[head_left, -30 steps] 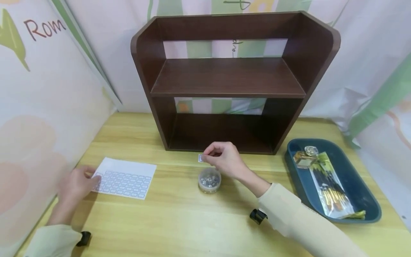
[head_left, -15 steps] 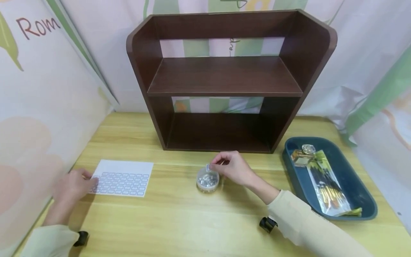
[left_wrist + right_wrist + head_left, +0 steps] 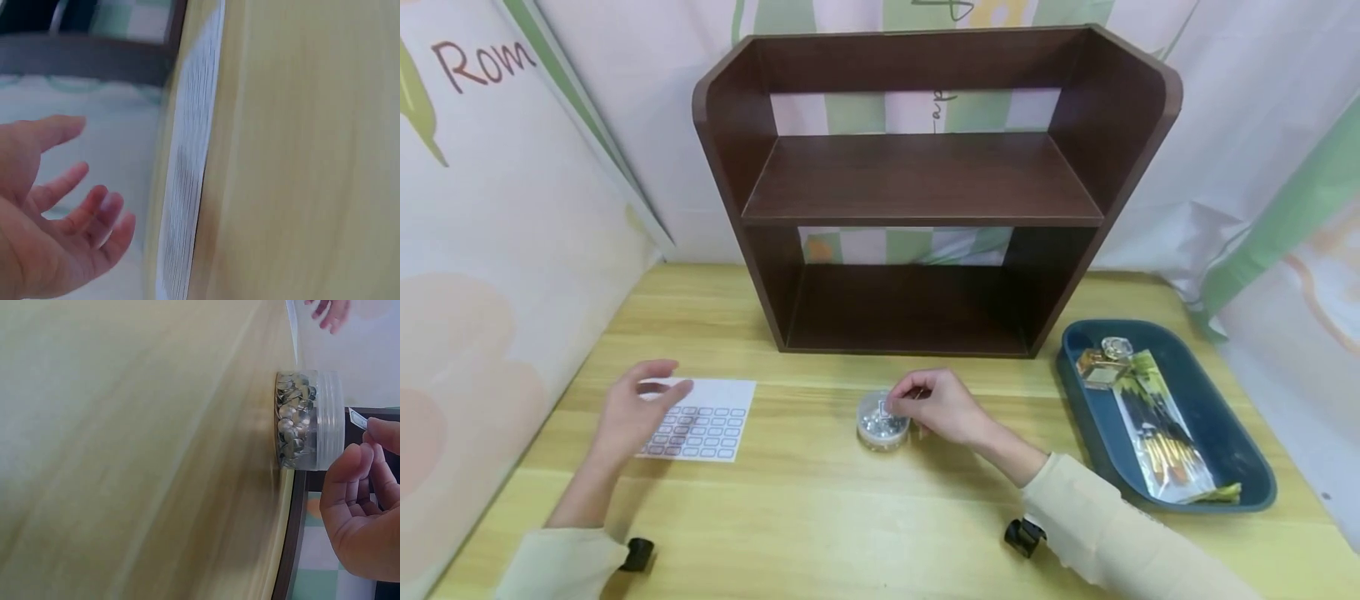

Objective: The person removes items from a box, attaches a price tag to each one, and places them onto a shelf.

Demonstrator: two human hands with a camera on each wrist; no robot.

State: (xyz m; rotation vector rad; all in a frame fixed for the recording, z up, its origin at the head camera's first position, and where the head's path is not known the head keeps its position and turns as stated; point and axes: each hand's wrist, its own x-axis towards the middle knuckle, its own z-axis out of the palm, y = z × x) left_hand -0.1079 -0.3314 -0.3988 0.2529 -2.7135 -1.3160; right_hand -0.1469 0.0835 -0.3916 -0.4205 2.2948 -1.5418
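Between thumb and forefinger, my right hand (image 3: 943, 410) pinches a small blue-bordered sticker label (image 3: 358, 419). The label is held just over the lid of a round clear plastic jar (image 3: 306, 422), overlapping it in the head view. Shiny silver pieces with rounded heads, looking like thumbtacks, fill the lower part of the jar (image 3: 882, 432), which stands upright on the table. Over a white sheet of blue-framed labels (image 3: 718, 390), my left hand (image 3: 631, 410) hovers with its fingers apart and nothing in them. Part of the sheet is hidden behind that hand.
A dark brown two-tier shelf (image 3: 917, 179) stands behind the jar. At the right lies a blue tray (image 3: 1202, 400) with a perfume bottle (image 3: 1103, 365) and a bag of brushes (image 3: 1161, 433). A patterned curtain wall (image 3: 490, 250) borders the wooden table (image 3: 820, 517) on the left.
My left hand has let go of the sheet's left edge, rising and moving right over it. The right hand has brought the label down from behind the jar to over its lid.
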